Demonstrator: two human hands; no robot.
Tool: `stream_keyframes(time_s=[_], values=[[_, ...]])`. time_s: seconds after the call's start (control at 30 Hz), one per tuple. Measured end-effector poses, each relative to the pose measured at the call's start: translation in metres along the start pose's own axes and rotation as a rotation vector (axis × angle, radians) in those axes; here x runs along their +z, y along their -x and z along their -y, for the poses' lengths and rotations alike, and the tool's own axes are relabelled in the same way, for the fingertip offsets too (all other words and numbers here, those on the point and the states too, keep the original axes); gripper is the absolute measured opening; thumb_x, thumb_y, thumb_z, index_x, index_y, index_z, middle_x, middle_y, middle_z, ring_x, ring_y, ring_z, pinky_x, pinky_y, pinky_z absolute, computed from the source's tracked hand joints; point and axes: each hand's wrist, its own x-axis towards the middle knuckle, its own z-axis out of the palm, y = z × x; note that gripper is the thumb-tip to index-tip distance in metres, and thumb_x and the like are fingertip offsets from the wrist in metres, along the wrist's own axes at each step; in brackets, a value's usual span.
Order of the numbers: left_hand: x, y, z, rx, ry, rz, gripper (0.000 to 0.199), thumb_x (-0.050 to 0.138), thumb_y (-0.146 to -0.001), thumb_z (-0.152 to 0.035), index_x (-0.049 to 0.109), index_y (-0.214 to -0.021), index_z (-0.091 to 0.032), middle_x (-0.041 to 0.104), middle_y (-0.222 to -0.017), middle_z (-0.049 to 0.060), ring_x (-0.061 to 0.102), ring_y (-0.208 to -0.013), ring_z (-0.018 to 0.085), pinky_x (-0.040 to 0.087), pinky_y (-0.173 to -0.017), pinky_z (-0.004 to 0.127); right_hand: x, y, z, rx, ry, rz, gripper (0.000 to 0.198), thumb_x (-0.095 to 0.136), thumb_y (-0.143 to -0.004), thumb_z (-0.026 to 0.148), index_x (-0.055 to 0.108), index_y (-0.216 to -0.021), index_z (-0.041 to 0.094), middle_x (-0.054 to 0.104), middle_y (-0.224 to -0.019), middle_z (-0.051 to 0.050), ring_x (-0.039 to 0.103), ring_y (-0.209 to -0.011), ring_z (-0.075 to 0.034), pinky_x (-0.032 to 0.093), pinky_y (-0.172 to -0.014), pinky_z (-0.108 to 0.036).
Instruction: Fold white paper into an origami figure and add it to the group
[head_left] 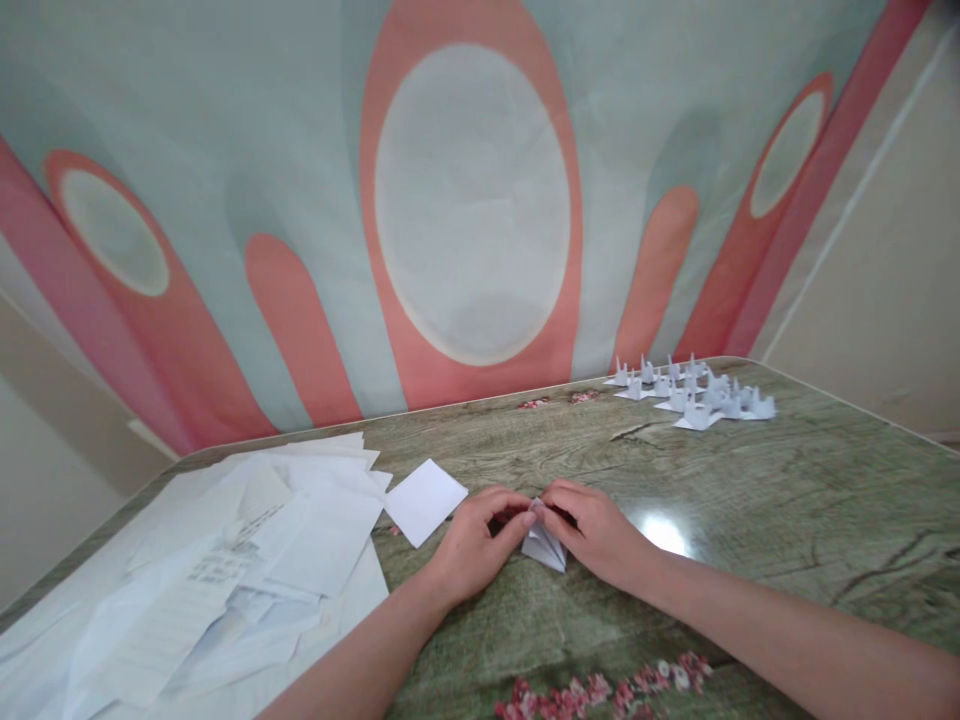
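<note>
Left hand (pixel 486 530) and right hand (pixel 592 530) both pinch the top of a small folded paper (pixel 546 550) low over the table (pixel 465 650), white square (pixel 426 502) just beside the left.

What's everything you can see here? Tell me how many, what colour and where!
backdrop: one, grey-green with coral shapes, behind the table
plain walls: two stretches, beige-grey, far left and right
table: one, grey-green wood pattern, under everything
pink flower patterns: several, on the table's near and far parts
light reflection: one, white, beyond the right forearm
paper pile: one, mostly white, table's left; sheets overlap too much to count
square sheet: one, white, beside the pile
paper figures: many, white, far right; too small to count
folded paper: one, white, between both hands
forearms: two, bottom and right
left-hand grip: one, on the folded paper
right-hand grip: one, same place
</note>
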Motion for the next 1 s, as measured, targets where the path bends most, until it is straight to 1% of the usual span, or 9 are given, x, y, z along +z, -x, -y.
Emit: stream_keyframes(time_s=[0.17, 0.33, 0.83, 1.0], values=[[0.0003, -0.0002, 0.0023, 0.005, 0.020, 0.013, 0.020, 0.048, -0.087, -0.027, 0.064, -0.092, -0.018, 0.062, -0.084, 0.004, 0.056, -0.078, 0.015, 0.043, -0.073, 0.024, 0.0011, -0.0001, 0.0002, 0.007, 0.009, -0.015, 0.024, 0.042, -0.089, 0.026, 0.056, -0.071, 0.018, 0.053, -0.070, -0.001, 0.053, -0.066, -0.013, 0.040, -0.062, -0.025], [0.0001, -0.0009, 0.0058, 0.023, 0.047, 0.018, 0.026, 0.041, -0.091, -0.027, 0.065, -0.095, -0.018, 0.062, -0.084, 0.004, 0.056, -0.079, 0.015, 0.042, -0.074, 0.025, 0.0024, -0.0010, -0.0008, -0.012, 0.052, -0.036, 0.027, 0.041, -0.090, 0.027, 0.054, -0.068, 0.018, 0.051, -0.067, 0.000, 0.052, -0.066, -0.013, 0.039, -0.063, -0.025], [0.0000, -0.0018, 0.0089, 0.026, 0.020, 0.033, 0.021, 0.045, -0.089, -0.027, 0.062, -0.091, -0.016, 0.061, -0.082, 0.003, 0.055, -0.078, 0.015, 0.042, -0.073, 0.024, 0.0024, -0.0001, -0.0004, -0.020, 0.078, -0.018, 0.030, 0.039, -0.091, 0.026, 0.053, -0.067, 0.017, 0.050, -0.068, 0.000, 0.051, -0.066, -0.011, 0.038, -0.064, -0.023], [-0.0007, -0.0026, 0.0064, 0.027, 0.029, 0.035, 0.022, 0.044, -0.089, -0.028, 0.063, -0.089, -0.016, 0.061, -0.082, 0.003, 0.055, -0.078, 0.015, 0.042, -0.073, 0.024, 0.0014, -0.0006, 0.0012, -0.022, 0.082, -0.020, 0.031, 0.039, -0.091, 0.026, 0.054, -0.066, 0.017, 0.050, -0.067, 0.000, 0.051, -0.065, -0.011, 0.038, -0.064, -0.023]])
